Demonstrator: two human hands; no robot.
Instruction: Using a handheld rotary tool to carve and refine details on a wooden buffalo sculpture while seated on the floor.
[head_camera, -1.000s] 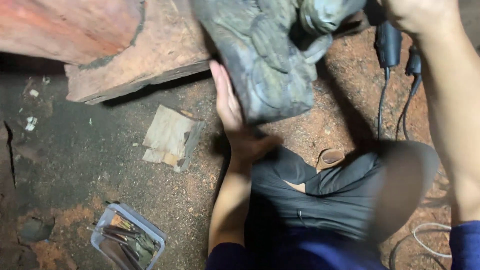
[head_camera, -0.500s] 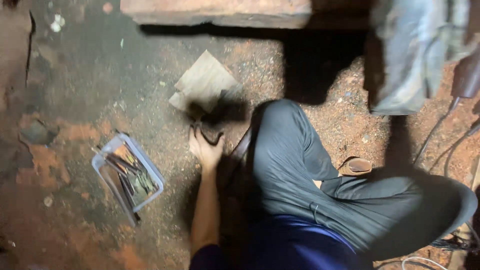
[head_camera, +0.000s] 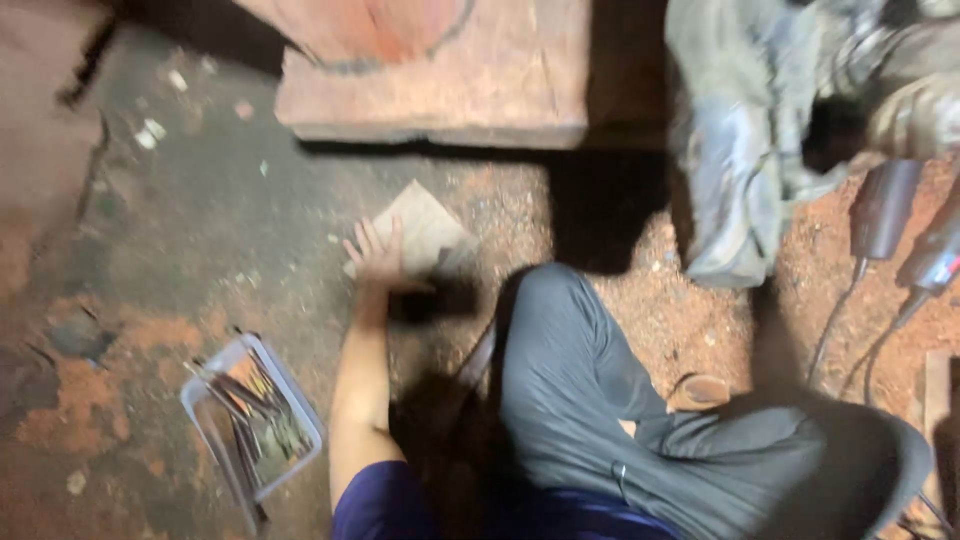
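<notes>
My left hand (head_camera: 381, 260) lies on the floor with its fingers apart, resting on the left corner of a small tan, square sheet (head_camera: 428, 226). The picture is blurred, so I cannot make out a firm grip on the sheet. My forearm runs down from the hand to a dark blue sleeve (head_camera: 385, 505). My right hand is out of view. My bent leg in grey trousers (head_camera: 640, 420) lies just right of the hand.
A reddish wood slab (head_camera: 450, 80) lies at the top. A grey, worn bundle (head_camera: 740, 150) hangs at upper right. Two corded power tools (head_camera: 885, 205) lie on red sawdust at right. A clear tray of hand tools (head_camera: 250, 425) sits lower left.
My left hand came down from the grey bundle to the tan sheet on the floor. My right arm has left the view, and the view has shifted.
</notes>
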